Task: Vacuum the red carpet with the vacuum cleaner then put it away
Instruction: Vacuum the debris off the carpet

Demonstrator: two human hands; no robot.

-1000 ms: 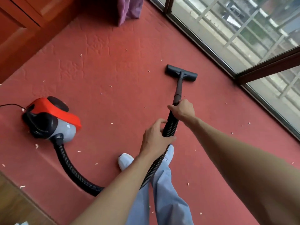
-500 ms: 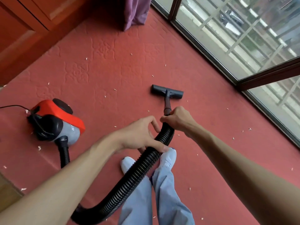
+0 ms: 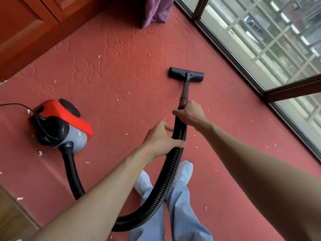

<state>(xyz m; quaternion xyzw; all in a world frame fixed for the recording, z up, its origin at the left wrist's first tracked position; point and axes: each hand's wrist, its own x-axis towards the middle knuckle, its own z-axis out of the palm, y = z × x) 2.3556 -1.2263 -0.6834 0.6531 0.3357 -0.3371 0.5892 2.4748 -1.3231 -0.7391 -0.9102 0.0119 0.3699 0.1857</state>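
Your left forearm (image 3: 104, 192) hides a stretch of the ribbed black plastic hose (image 3: 171, 173) at seven o'clock, the thin black cord (image 3: 13, 104) leaves the view at nine o'clock, the purple cloth curtain (image 3: 157, 11) is cut at twelve, and lettering on the red-and-grey canister vacuum (image 3: 60, 124) is unreadably blurred.

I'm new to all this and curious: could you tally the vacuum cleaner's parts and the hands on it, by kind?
Vacuum body: 1
Hose: 1
Floor nozzle: 1
Hands: 2, left hand and right hand, both gripping the hose
Total: 5
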